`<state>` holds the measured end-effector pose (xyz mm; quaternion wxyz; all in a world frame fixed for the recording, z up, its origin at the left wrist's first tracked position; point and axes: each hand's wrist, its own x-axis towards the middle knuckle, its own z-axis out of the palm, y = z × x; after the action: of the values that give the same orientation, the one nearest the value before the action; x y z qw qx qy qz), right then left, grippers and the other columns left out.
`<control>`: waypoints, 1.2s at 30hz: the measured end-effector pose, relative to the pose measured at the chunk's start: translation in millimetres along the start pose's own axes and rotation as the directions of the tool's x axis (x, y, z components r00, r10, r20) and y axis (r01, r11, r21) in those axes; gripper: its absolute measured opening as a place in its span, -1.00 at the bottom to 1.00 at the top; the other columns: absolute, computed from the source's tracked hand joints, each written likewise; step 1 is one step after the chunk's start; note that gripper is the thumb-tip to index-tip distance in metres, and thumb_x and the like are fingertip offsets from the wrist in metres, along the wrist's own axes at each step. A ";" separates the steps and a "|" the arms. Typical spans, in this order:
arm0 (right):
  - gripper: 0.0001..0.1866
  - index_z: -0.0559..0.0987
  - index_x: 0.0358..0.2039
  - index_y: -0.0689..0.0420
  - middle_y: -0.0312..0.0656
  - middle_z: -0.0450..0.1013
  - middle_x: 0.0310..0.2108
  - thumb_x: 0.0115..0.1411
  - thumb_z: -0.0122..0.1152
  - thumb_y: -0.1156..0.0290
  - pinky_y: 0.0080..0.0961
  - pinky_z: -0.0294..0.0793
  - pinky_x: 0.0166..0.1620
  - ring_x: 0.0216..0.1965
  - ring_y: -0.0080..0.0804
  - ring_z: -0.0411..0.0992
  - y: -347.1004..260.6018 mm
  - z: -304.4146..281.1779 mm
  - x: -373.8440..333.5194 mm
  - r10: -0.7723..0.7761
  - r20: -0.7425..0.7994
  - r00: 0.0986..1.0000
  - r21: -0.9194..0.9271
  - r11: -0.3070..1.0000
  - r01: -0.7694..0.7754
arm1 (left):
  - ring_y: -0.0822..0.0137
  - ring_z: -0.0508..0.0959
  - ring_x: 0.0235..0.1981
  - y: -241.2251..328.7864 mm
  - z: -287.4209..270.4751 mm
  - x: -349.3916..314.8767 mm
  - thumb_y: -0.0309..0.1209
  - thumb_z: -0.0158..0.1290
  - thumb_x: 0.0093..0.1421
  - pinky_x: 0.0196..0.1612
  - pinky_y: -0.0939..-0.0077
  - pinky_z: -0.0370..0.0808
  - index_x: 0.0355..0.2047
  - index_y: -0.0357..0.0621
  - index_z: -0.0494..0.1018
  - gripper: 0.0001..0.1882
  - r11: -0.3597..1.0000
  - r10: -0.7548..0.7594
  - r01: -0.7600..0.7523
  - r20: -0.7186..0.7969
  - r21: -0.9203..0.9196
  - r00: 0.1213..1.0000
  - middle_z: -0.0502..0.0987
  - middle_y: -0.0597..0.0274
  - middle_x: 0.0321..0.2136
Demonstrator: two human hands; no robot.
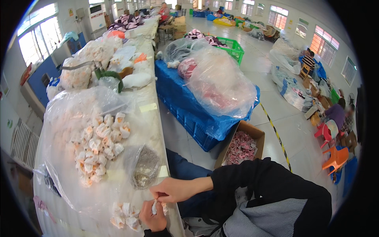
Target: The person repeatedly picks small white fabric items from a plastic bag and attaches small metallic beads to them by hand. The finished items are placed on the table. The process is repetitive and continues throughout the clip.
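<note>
At the table's near edge my two hands meet over a small white soft piece (154, 207). My left hand (151, 217) is closed around its lower part. My right hand (173, 190) pinches at its upper end from the right. Just left of my left hand lies a small group of white-and-orange soft pieces (125, 216). Beyond my hands rests a clear plastic bag (145, 168) with grey-brown grainy stuff in it. A larger heap of similar white-and-orange pieces (98, 144) lies on clear plastic sheeting (59, 158) farther left.
The long pale table (148, 118) runs away from me, with stuffed plastic bags (79, 71) farther along. Right of it are a blue-covered crate stack (189, 106), a cardboard box (252, 132) of pink-and-white pieces and a green crate (233, 49). People sit at the far right near an orange chair (336, 158).
</note>
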<state>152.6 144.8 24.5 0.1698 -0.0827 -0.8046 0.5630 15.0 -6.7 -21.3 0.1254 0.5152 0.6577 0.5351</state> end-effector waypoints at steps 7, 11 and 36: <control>-0.90 0.44 -0.35 0.17 -0.03 0.43 -0.55 0.19 0.20 0.50 -0.23 0.37 -0.35 -0.48 -0.06 0.44 -0.3 0.0 1.8 0.065 0.056 0.996 -0.027 0.998 -0.064 | 0.01 0.56 -0.47 12.7 -4.3 5.8 -0.57 0.19 0.15 -0.40 0.26 0.42 -0.33 -0.28 0.57 -0.93 0.998 -0.021 0.018 0.066 0.052 0.998 0.54 0.00 -0.47; -0.87 0.46 -0.28 0.12 -0.11 0.45 -0.53 0.24 0.26 0.49 -0.32 0.41 -0.37 -0.49 -0.20 0.47 8.6 5.0 2.3 0.029 -0.007 1.000 -0.172 0.985 -0.030 | -0.06 0.58 -0.44 8.6 -0.6 5.5 -0.56 0.19 0.17 -0.39 0.23 0.45 -0.30 -0.24 0.58 -0.91 0.999 -0.029 0.027 0.045 0.045 0.999 0.55 0.00 -0.44; -0.83 0.64 -0.15 0.19 -0.25 0.56 -0.32 0.29 0.41 0.45 -0.59 0.53 -0.31 -0.35 -0.56 0.57 21.7 18.8 -7.5 0.164 -0.288 0.943 0.143 0.982 -0.127 | 0.77 0.31 -0.56 35.9 12.2 14.6 -0.64 0.13 0.35 -0.54 0.77 0.21 -0.10 -0.22 0.39 -0.82 0.732 -0.510 0.385 -0.077 -0.562 0.857 0.45 0.41 -0.34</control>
<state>151.4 133.5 -3.0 0.2520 -0.2155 -0.7253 0.6034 36.9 8.4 9.5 0.3120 0.2211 0.5996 0.7030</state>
